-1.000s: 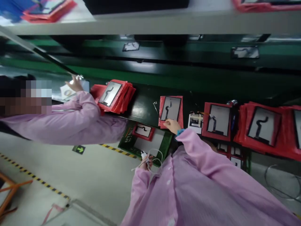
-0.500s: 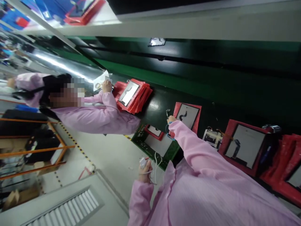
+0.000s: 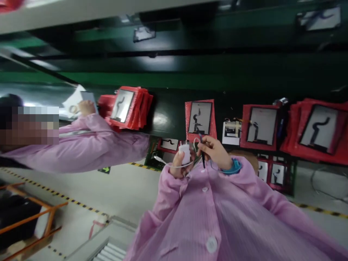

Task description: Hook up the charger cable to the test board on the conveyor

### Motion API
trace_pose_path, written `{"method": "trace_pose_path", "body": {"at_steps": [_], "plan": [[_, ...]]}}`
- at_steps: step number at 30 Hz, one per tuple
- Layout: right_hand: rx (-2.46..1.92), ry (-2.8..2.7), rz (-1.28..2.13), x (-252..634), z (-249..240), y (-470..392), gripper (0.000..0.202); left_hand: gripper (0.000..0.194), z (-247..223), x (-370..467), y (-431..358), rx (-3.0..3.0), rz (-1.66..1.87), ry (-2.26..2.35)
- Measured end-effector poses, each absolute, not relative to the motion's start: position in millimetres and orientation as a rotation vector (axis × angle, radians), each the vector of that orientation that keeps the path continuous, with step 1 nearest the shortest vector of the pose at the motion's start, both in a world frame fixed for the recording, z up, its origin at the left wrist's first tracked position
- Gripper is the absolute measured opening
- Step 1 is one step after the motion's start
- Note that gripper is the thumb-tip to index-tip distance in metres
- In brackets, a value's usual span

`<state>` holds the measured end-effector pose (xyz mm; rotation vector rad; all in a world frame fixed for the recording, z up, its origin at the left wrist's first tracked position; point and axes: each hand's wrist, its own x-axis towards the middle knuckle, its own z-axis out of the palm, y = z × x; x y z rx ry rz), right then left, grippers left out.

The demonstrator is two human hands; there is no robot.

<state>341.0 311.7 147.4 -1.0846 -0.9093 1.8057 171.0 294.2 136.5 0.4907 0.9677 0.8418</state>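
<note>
Holding the white adapter (image 3: pixel 185 153) upright in your left hand (image 3: pixel 178 165), you have it raised in front of your chest, its thin white cable (image 3: pixel 174 165) looping out from below your fingers toward the left and curling back under the hand. Your left hand is closed around the lower part of the adapter, with its top standing clear above the fingers.

Just to the right of it, almost touching, your right hand (image 3: pixel 214 152) is curled shut on a slim dark tool (image 3: pixel 202 152), probably tweezers or a pen, though blur hides which. The tool's long axis runs nearly straight up and down, with one end poking above your fingers and the other hanging below them. That puts the tool beside the adapter, both long axes roughly parallel, and your right hand is the nearer one to the tabletop (image 3: pixel 168 108) beyond. A blue wrist strap (image 3: pixel 231 168) circles your right wrist.

Straight past your hands, a single red tray (image 3: pixel 200 119) with a pale panel lies flat on the dark tabletop, its long side pointing away from you. A small white fixture (image 3: pixel 231 132) sits just to its right, then more red trays (image 3: pixel 317 130) stacked farther right. To the left, a co-worker's sleeve (image 3: pixel 92 141) reaches beside another red stack (image 3: pixel 127 107).
</note>
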Motion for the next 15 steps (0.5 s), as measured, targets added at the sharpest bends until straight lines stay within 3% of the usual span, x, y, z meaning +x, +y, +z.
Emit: {"method": "trace_pose_path", "body": {"at_steps": [8, 15], "plan": [[-1.179, -0.484, 1.226, 385.8, 181.5, 272.4, 0.037, 0.054, 160.4, 214.2, 278.3, 0.679, 0.553, 0.774], [-1.218, -0.487, 1.200, 389.0, 179.1, 267.5, 0.041, 0.054, 159.7, 221.8, 274.6, 0.641, 0.678, 0.738]]}}
